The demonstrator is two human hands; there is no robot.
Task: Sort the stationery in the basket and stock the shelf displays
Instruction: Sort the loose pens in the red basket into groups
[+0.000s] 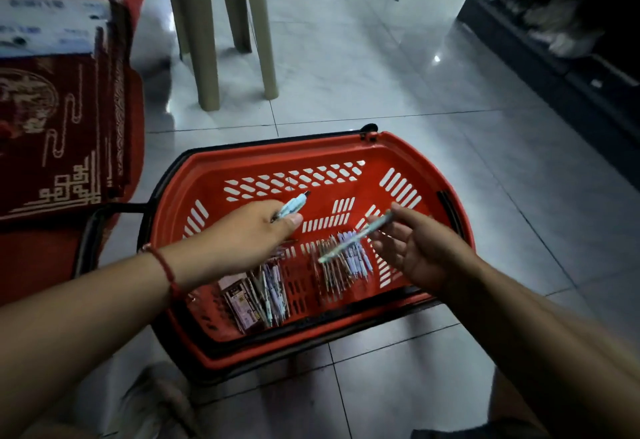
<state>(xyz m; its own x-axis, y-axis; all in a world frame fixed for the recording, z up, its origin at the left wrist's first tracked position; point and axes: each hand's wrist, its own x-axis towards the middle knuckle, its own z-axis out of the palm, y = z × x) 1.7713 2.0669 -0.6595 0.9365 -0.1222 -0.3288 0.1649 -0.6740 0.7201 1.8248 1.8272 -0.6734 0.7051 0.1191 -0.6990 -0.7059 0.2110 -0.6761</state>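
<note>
The left hand [256, 227] is pinching a blue pen [292, 205]. The right hand [420, 248] is pinching another pen [356, 237] over the red basket [277, 158].

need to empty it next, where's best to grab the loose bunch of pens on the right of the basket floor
Pinch the loose pen bunch across its middle, coming straight down from above: the pens lie flat and roughly parallel on the red basket floor, so fingers can close across them. The right hand is nearest, but already holds a pen.

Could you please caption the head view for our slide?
Each hand, left and right, holds a pen over a red basket of pens.
</note>
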